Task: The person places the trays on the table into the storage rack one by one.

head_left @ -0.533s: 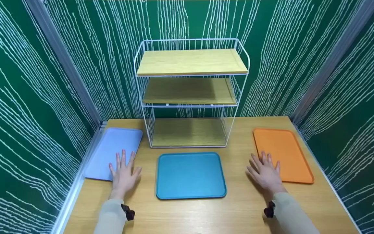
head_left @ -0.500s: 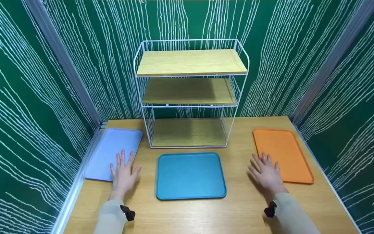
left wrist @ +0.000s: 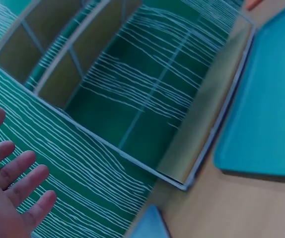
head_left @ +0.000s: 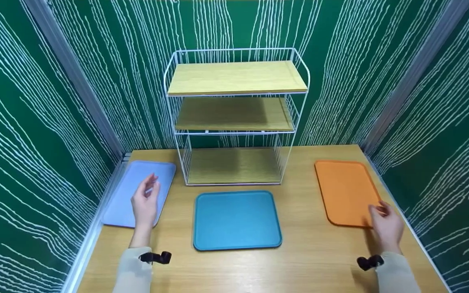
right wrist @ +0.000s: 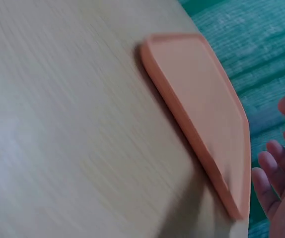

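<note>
My left hand (head_left: pixel 144 207) is turned on its side over the right part of a pale lavender tray (head_left: pixel 122 203), fingers loosely bent and nothing between them. The left wrist view shows those fingers (left wrist: pixel 26 181) relaxed and apart. At the near right corner of an orange tray (head_left: pixel 344 191) is my right hand (head_left: pixel 388 228), also turned sideways. In the right wrist view its fingers (right wrist: pixel 276 166) are loosely bent and hold nothing, beside the orange tray (right wrist: pixel 202 109). Between the hands a teal tray (head_left: pixel 237 219) lies flat on the table.
Behind the teal tray stands a white wire rack (head_left: pixel 234 133) with three wooden shelves. Green walls with white streaks (head_left: pixel 352 81) enclose the wooden table (head_left: pixel 234 270) at the back and both sides. Dark wrist cameras (head_left: pixel 159 257) are strapped over the sleeves.
Both hands have risen from palm-down with spread fingers and turned onto their sides. The right hand has moved right, to the orange tray's near right corner. The trays stay put.
</note>
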The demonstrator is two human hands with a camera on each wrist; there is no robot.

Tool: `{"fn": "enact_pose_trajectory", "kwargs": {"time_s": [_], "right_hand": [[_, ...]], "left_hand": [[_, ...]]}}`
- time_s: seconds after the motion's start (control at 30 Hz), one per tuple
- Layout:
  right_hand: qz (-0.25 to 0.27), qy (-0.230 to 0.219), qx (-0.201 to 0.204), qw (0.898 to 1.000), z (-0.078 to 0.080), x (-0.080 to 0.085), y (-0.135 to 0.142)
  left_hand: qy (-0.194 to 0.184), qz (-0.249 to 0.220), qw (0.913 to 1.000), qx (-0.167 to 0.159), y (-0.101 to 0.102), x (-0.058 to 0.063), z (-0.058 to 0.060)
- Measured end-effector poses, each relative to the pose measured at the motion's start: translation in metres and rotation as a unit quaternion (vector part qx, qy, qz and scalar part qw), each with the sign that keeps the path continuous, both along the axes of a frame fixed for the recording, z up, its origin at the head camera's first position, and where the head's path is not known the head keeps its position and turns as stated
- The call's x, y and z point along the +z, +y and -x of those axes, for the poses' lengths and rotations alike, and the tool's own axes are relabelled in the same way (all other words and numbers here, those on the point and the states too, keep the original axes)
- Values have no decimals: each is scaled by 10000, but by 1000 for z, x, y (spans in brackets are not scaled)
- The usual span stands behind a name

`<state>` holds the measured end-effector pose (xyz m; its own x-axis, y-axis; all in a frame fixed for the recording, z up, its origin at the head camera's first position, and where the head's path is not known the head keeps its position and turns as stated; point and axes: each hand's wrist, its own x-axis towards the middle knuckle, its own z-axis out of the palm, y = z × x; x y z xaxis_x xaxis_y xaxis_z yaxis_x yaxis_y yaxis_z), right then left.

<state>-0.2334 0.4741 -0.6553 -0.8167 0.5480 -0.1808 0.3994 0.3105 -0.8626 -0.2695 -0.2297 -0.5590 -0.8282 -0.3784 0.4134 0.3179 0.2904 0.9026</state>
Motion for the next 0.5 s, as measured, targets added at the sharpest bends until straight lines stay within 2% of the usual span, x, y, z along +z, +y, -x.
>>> {"fn": "enact_pose_trajectory", "kwargs": {"time_s": [0.03, 0.1, 0.2, 0.3, 0.5], "right_hand": [[149, -56, -179, 9997, -2, 0, 4], [427, -201, -504, 9976, -7, 0, 13], [863, -470, -840, 9916, -14, 1, 23], [1016, -727, -941, 9877, -23, 1, 29], [1230, -1090, -970, 9816, -32, 2, 35]], "left_hand": [[18, -69, 10000, -25, 1, 6, 0], [75, -277, 9996, -80, 1, 9, 8], [129, -682, 9973, -226, 9, 25, 14], [165, -1035, 9937, -385, 19, 42, 23], [87, -1093, 9929, -453, 30, 68, 45]]}}
